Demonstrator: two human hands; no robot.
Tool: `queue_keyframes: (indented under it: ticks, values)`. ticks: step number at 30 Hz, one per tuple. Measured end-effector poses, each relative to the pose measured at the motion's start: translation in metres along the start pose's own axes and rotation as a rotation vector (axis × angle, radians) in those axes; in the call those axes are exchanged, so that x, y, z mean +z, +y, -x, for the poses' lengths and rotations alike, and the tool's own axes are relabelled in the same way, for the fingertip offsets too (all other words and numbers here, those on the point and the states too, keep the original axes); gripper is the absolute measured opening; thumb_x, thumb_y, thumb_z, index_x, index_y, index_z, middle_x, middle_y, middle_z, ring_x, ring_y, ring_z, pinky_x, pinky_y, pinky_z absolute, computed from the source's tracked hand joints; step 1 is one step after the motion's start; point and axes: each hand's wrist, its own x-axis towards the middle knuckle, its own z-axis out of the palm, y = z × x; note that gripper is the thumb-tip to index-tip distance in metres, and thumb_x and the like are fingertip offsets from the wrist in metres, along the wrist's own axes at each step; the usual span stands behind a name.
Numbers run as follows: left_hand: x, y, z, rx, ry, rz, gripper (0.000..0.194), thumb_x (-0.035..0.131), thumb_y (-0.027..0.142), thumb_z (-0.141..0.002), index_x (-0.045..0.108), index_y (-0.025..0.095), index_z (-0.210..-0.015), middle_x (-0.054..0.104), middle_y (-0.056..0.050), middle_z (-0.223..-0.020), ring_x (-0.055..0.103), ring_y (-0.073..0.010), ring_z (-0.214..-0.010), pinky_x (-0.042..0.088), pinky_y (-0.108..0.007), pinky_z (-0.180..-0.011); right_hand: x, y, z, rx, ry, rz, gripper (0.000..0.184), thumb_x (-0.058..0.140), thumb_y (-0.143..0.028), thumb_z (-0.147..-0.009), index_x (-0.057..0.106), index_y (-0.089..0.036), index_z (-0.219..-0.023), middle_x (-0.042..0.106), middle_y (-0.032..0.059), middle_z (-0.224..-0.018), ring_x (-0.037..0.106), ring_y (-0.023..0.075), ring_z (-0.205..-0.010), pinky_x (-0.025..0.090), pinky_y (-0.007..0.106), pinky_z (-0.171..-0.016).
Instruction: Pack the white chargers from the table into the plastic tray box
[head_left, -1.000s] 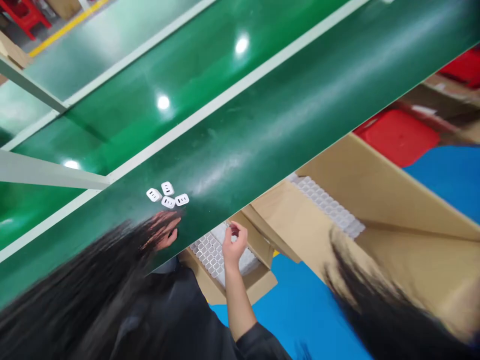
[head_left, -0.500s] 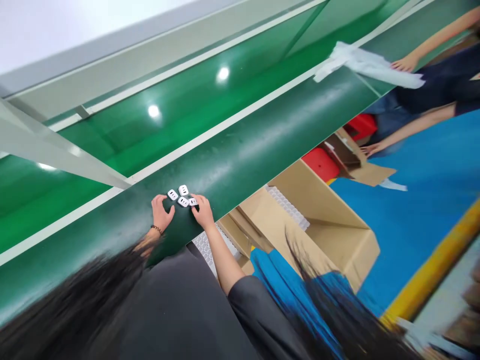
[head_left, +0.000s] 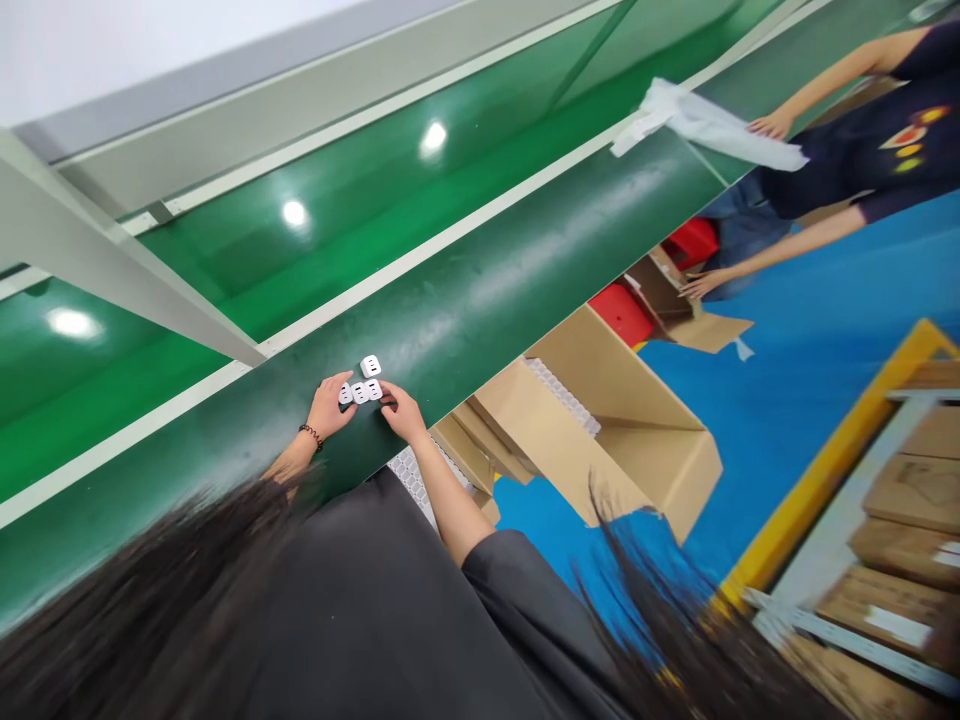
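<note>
Three small white USB chargers with dark slots stand side by side in a row on the dark green work surface (head_left: 480,300). My left hand (head_left: 330,405) curls around the left charger (head_left: 345,394), its fingers behind and thumb in front. The middle charger (head_left: 360,393) touches its neighbours. At the row's other end, thumb and index finger of my right hand (head_left: 403,410) close on the edge of the right charger (head_left: 374,390). Just behind the row, a separate white charger (head_left: 370,366) lies apart from both hands.
Open cardboard boxes (head_left: 652,440), one with a grey-white gridded tray (head_left: 562,395), stand below the near edge. Farther right a co-worker's hand (head_left: 772,125) rests on white plastic sheeting (head_left: 697,120). A slanting grey post (head_left: 187,300) rises at left. Shelved cartons (head_left: 900,550) are lower right.
Three scattered chargers have come together into a row. My left hand has moved in from the side and closed around the left one. The view has shifted slightly.
</note>
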Motion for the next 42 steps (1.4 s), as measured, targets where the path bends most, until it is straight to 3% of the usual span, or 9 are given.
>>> queue_keyframes:
  ticks: [3,6,8,11,16,21,26,36,42]
  values:
    - [-0.006,0.008,-0.001,0.059,-0.001,-0.027,0.071,0.073,0.033,-0.076,0.046,0.021,-0.141,0.048,-0.01,-0.147,0.043,-0.0331,-0.134,0.036,-0.05,-0.113,-0.009,-0.013,-0.015,-0.037,0.063,0.047,0.068,0.04,-0.002,-0.075,0.049,-0.018,-0.14,0.058,0.0134,-0.129,0.062,0.0203,-0.103,0.054,0.041,-0.094]
    - [-0.006,0.015,-0.007,0.15,0.003,-0.134,0.07,0.072,0.043,-0.078,0.049,0.023,-0.14,0.05,-0.011,-0.146,0.044,-0.0345,-0.134,0.036,-0.05,-0.112,-0.022,-0.038,-0.038,-0.155,0.064,0.144,0.061,0.049,-0.001,-0.076,0.06,-0.023,-0.131,0.053,0.0078,-0.14,0.052,0.0205,-0.126,0.043,0.036,-0.109]
    - [0.0,0.013,-0.016,0.184,0.027,-0.221,0.066,0.07,0.048,-0.08,0.052,0.023,-0.138,0.054,-0.012,-0.142,0.047,-0.0356,-0.13,0.039,-0.05,-0.107,-0.03,-0.05,-0.055,-0.258,-0.149,0.297,0.053,0.054,-0.004,-0.08,0.064,-0.027,-0.126,0.047,0.0034,-0.148,0.047,0.0206,-0.131,0.041,0.034,-0.11]
    - [0.015,0.007,-0.031,0.219,0.026,-0.315,0.058,0.065,0.052,-0.082,0.059,0.022,-0.132,0.061,-0.013,-0.132,0.053,-0.0358,-0.122,0.047,-0.049,-0.094,-0.039,-0.053,-0.068,-0.231,-0.194,0.427,0.049,0.059,-0.004,-0.08,0.068,-0.031,-0.119,0.054,-0.0014,-0.141,0.054,0.0188,-0.122,0.046,0.03,-0.102]
    - [0.018,0.01,-0.033,0.246,-0.002,-0.337,0.046,0.053,0.048,-0.091,0.062,0.022,-0.129,0.068,-0.011,-0.118,0.059,-0.031,-0.108,0.05,-0.041,-0.079,-0.046,-0.038,-0.045,-0.101,-0.089,0.466,0.047,0.053,-0.006,-0.085,0.066,-0.031,-0.122,0.053,0.0022,-0.133,0.06,0.016,-0.106,0.049,0.027,-0.092]
    - [0.002,0.017,-0.024,0.238,-0.031,-0.187,0.044,0.054,0.044,-0.092,0.063,0.019,-0.127,0.07,-0.012,-0.115,0.06,-0.0311,-0.105,0.049,-0.042,-0.086,-0.041,-0.022,-0.014,0.006,-0.048,0.375,0.043,0.064,-0.02,-0.085,0.063,-0.03,-0.126,0.052,0.0038,-0.12,0.06,0.014,-0.09,0.049,0.026,-0.085]
    - [0.0,0.011,-0.013,0.173,-0.112,-0.177,0.045,0.056,0.045,-0.092,0.059,0.024,-0.131,0.067,-0.009,-0.122,0.058,-0.0301,-0.112,0.046,-0.042,-0.095,-0.022,-0.007,0.001,0.093,0.018,0.253,0.044,0.069,-0.035,-0.084,0.061,-0.023,-0.125,0.055,0.0044,-0.105,0.058,0.0178,-0.091,0.048,0.031,-0.086]
    - [-0.004,0.011,0.005,0.147,-0.112,-0.103,0.061,0.066,0.039,-0.086,0.048,0.022,-0.141,0.063,-0.01,-0.128,0.056,-0.0297,-0.118,0.045,-0.044,-0.103,0.002,-0.012,0.022,0.103,0.026,0.077,0.042,0.064,-0.026,-0.08,0.063,-0.023,-0.122,0.066,-0.0001,-0.085,0.059,0.0146,-0.072,0.053,0.033,-0.082]
    - [-0.013,-0.002,0.015,0.121,-0.046,0.021,0.09,0.077,0.046,-0.076,0.031,0.02,-0.148,0.045,-0.016,-0.146,0.043,-0.0309,-0.135,0.038,-0.048,-0.113,-0.004,-0.011,0.023,0.134,0.075,0.017,0.059,0.059,-0.015,-0.075,0.056,-0.02,-0.134,0.057,0.0104,-0.122,0.062,0.0179,-0.088,0.055,0.038,-0.087]
